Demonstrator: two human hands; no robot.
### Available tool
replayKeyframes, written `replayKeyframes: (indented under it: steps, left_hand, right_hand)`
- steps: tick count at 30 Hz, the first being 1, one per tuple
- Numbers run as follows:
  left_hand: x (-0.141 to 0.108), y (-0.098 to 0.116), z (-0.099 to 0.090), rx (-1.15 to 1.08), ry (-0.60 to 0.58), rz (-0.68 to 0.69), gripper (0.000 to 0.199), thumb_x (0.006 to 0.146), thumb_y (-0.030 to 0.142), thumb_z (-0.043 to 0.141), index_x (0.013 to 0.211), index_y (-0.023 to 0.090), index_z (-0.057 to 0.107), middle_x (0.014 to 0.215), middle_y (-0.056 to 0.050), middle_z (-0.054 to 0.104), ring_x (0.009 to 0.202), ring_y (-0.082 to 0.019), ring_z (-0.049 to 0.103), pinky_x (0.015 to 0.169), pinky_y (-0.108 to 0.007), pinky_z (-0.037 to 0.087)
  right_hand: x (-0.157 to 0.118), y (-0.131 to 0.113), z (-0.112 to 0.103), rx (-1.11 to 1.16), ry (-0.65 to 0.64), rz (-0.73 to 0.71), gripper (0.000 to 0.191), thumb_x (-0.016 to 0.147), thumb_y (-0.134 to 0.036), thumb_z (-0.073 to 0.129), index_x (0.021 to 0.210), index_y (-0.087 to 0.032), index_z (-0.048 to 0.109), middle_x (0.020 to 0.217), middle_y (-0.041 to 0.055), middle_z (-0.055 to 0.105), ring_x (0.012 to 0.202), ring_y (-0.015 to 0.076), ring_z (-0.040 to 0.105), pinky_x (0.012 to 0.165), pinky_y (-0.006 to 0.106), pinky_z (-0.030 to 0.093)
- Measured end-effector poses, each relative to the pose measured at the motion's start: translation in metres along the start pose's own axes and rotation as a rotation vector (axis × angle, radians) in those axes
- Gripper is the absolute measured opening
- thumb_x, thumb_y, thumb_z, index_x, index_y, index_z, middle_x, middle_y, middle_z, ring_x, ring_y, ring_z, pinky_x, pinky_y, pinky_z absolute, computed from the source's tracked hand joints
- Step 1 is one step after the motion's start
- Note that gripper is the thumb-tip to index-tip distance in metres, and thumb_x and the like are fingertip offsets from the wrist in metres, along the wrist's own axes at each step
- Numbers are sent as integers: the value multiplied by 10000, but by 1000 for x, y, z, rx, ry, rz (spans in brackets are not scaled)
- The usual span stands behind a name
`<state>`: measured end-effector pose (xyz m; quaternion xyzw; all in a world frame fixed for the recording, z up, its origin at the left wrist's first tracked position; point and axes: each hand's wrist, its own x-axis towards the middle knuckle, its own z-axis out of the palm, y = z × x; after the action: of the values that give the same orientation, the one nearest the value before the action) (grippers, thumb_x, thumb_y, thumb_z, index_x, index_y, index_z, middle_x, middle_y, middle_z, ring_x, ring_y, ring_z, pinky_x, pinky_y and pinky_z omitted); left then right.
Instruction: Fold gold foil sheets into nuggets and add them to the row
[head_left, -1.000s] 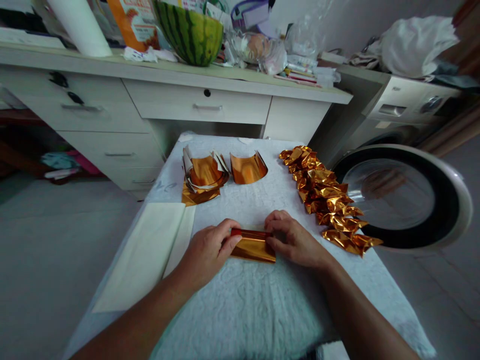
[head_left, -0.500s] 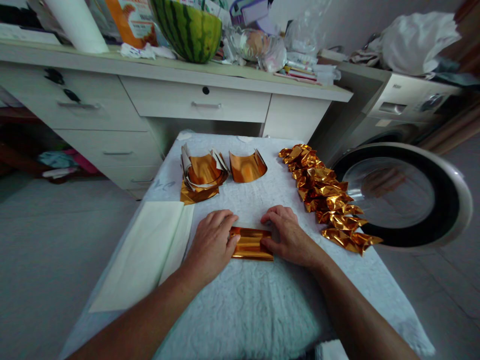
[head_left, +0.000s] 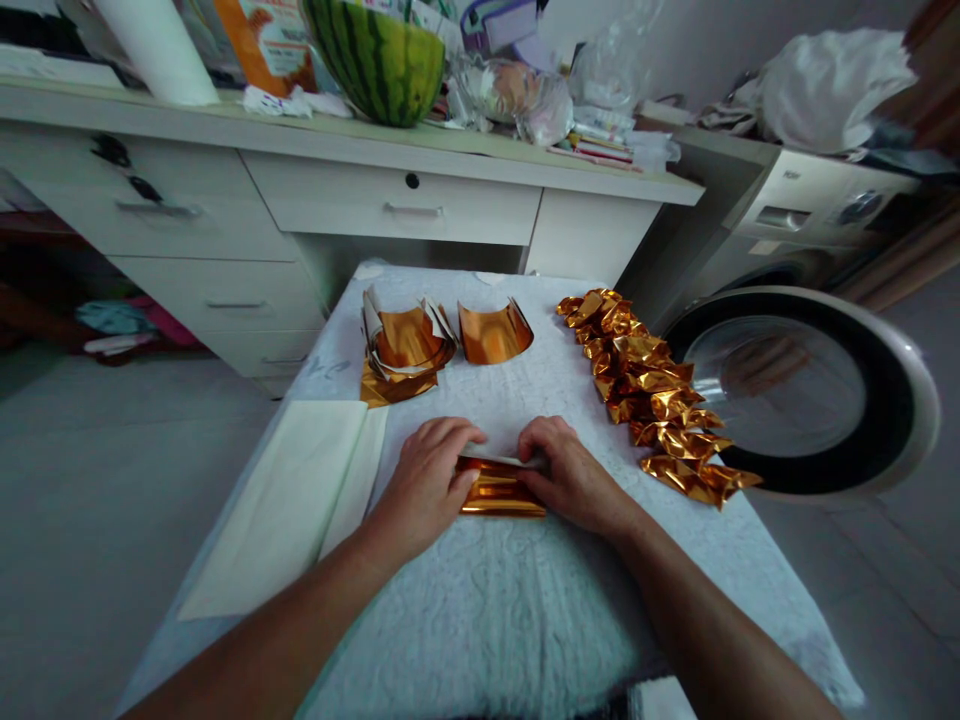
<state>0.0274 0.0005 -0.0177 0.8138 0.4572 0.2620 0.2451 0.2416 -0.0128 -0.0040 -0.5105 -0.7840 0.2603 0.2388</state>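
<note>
A sheet of shiny gold foil paper [head_left: 499,490] lies across the cloth in front of me, its far edge lifted so that a pale underside shows. My left hand [head_left: 431,470] grips its left end, thumb on the gold face and fingers curled behind the far edge. At the right end my right hand [head_left: 566,470] pinches it the same way. Beyond my hands stand a curled stack of gold foil sheets [head_left: 409,340] and one separate curved gold sheet [head_left: 495,335]. A row of folded gold foil pieces [head_left: 645,380] runs along the right side.
White paper sheets [head_left: 277,510] lie on the left of the cloth-covered table [head_left: 480,620]. Behind it is a white drawer cabinet [head_left: 337,195] bearing a cut watermelon [head_left: 379,65] and plastic bags. An open washing machine door [head_left: 795,390] stands close to the table's right edge.
The foil sheet's far edge has come up off the cloth, showing its pale back. The fingers of both hands have curled in around that edge.
</note>
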Motion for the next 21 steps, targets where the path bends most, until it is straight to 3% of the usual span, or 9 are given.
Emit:
replayKeyframes:
  steps: [4, 8, 14, 21]
  left_hand:
    - [0, 4, -7, -90, -37, -101, 89, 832, 163, 536, 862, 203, 610, 880, -15, 662, 867, -201, 605, 810, -344, 454]
    - [-3, 5, -13, -227, -12, -194, 100, 854, 261, 552, 861, 203, 633, 759, 24, 649, 694, -156, 596, 660, -267, 438]
    - [-5, 1, -16, -316, 22, -271, 186, 872, 357, 537, 861, 200, 636, 680, 39, 625, 620, -139, 570, 566, -235, 405]
    - [-5, 5, -23, -333, 79, -331, 211, 874, 387, 540, 837, 199, 631, 668, 45, 611, 614, -140, 562, 582, -241, 408]
  right_hand:
    - [-1, 3, 5, 323, -4, 92, 266, 780, -104, 586, 999, -223, 492, 831, -22, 532, 715, 135, 495, 666, 272, 382]
    - [2, 3, 7, 682, -7, 187, 386, 805, -239, 652, 1146, -234, 473, 804, -42, 514, 640, 104, 489, 569, 229, 363]
    - [15, -10, 1, 935, -82, 314, 372, 742, -393, 745, 962, -204, 511, 739, -44, 567, 607, 97, 507, 544, 217, 354]
    - [30, -5, 6, 866, -20, 318, 323, 762, -460, 717, 787, -179, 559, 658, -40, 553, 578, 95, 494, 541, 219, 358]
